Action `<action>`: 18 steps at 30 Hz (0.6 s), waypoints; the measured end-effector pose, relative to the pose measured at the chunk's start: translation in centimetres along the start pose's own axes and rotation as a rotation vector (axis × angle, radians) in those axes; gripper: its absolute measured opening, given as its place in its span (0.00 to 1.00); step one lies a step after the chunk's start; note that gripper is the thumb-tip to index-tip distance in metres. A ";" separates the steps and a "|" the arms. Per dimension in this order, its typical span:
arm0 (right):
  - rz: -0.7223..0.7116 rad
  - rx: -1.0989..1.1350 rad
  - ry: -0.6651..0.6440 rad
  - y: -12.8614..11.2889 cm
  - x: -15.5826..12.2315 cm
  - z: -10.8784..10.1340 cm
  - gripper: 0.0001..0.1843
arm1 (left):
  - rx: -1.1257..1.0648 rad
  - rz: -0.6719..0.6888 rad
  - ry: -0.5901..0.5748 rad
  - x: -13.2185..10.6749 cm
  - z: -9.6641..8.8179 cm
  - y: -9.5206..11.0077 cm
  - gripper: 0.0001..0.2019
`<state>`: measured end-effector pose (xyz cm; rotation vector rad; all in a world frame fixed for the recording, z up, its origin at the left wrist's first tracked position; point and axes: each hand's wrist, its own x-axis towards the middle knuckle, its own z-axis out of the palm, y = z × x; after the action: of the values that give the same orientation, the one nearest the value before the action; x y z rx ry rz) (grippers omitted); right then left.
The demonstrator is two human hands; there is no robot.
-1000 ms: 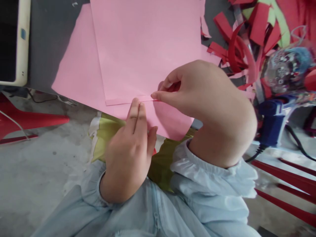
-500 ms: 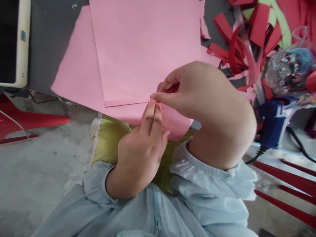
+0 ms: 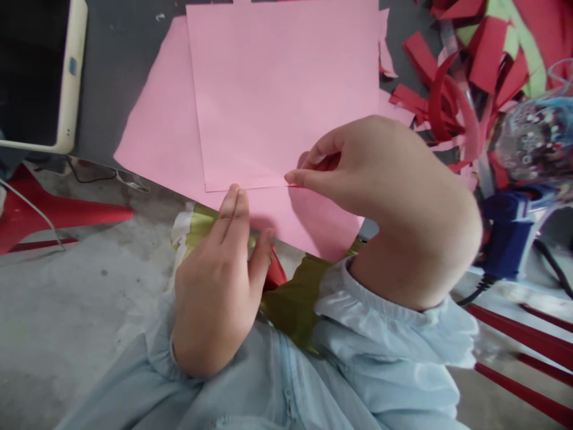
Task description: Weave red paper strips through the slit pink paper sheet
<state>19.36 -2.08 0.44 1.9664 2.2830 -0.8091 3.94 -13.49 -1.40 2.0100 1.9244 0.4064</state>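
A pink sheet of paper (image 3: 286, 89) lies on top of a larger pink sheet (image 3: 161, 125). My right hand (image 3: 380, 173) is closed at the upper sheet's near edge, pinching it between thumb and fingers; the other fingers are curled under and partly hidden. To its left, my left hand (image 3: 219, 280) has two fingers stretched out together, their tips touching the same edge near its left corner. That hand's thumb stands apart, and nothing is held in it. The near part of the larger sheet hangs towards my lap.
Red and green paper strips (image 3: 487, 54) pile up at the far right, beside a clear bag of shiny bits (image 3: 532, 137). A blue-handled tool (image 3: 505, 233) with a black cord is below them. A white-framed device (image 3: 67, 77) rests at the left table edge. A red chair (image 3: 58, 209) stands lower left.
My left hand has slid left along the paper's near edge, away from my right hand. The narrow turned-up strip along that edge no longer shows clearly. My right hand keeps its pinch.
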 end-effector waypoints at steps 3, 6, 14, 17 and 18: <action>0.086 -0.029 -0.011 -0.2 0.0 -0.1 0.08 | 0.033 -0.019 0.030 -0.2 -0.3 -0.6 0.22; 0.061 -0.033 -0.019 -0.4 0.0 -0.2 0.09 | 0.042 -0.018 0.059 -0.4 -0.5 -1.0 0.23; 0.048 -0.034 -0.011 -0.4 0.0 -0.2 0.10 | 0.050 -0.012 0.080 -0.1 -0.2 -0.6 0.22; 0.045 -0.035 -0.004 -0.4 0.0 -0.2 0.10 | 0.035 0.043 0.033 0.5 0.5 0.1 0.22; 0.046 -0.033 0.000 -0.5 0.0 -0.2 0.09 | 0.029 0.074 0.016 0.6 0.9 0.3 0.21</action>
<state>18.99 -2.03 0.75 1.9966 2.2275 -0.7634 4.62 -12.93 -2.06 2.1069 1.8802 0.4164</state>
